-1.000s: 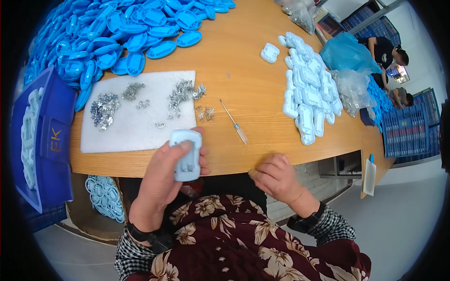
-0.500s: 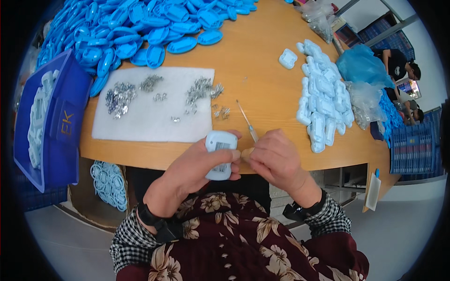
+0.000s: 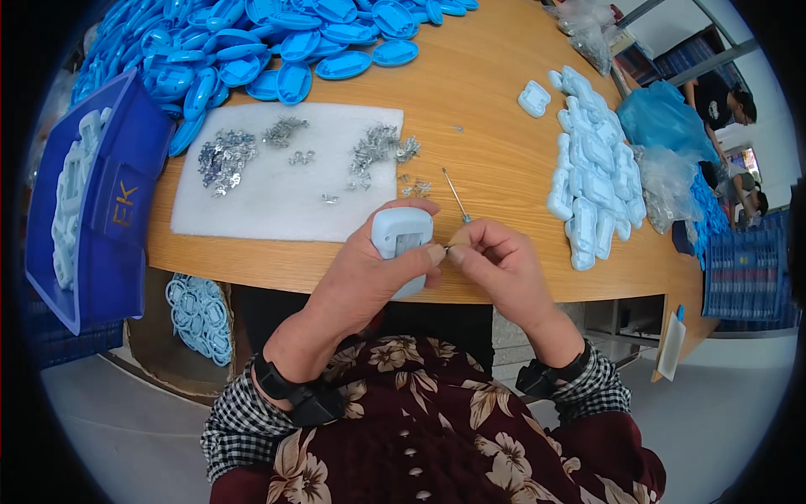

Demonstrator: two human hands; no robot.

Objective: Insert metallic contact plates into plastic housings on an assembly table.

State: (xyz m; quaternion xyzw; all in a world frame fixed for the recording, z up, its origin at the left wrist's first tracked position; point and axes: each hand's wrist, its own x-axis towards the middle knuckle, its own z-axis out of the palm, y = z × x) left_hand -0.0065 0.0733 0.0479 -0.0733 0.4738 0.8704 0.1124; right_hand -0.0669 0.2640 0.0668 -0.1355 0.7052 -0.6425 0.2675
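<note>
A pale blue plastic housing [image 3: 401, 222], rounded and with a recessed middle, sits in my left hand [image 3: 357, 273]. The thumb presses across its front and the fingers wrap behind. Close beside it, my right hand [image 3: 508, 269] is closed in a pinch, thumb against forefinger. A tiny dark piece shows between the right fingertips and the left thumb, too small to name. Just beyond the right hand a thin screwdriver [image 3: 456, 193] lies on the table, its handle end near the knuckles. Small metal clips [image 3: 227, 160] lie in heaps on a white foam sheet [image 3: 285, 220] to the left.
Bright blue oval shells [image 3: 294, 46] are piled at the far left. A dark blue bin [image 3: 126, 244] holds pale blue parts. More pale housings [image 3: 592, 168] are stacked on the right, near clear bags [image 3: 667, 189]. A cardboard box [image 3: 180, 353] of pale rings stands below. Two people appear far right.
The view has shifted, so the table's contents sit a little differently in it. The housing is still in my left hand; my right fingertips have risen slightly and turned beside it.
</note>
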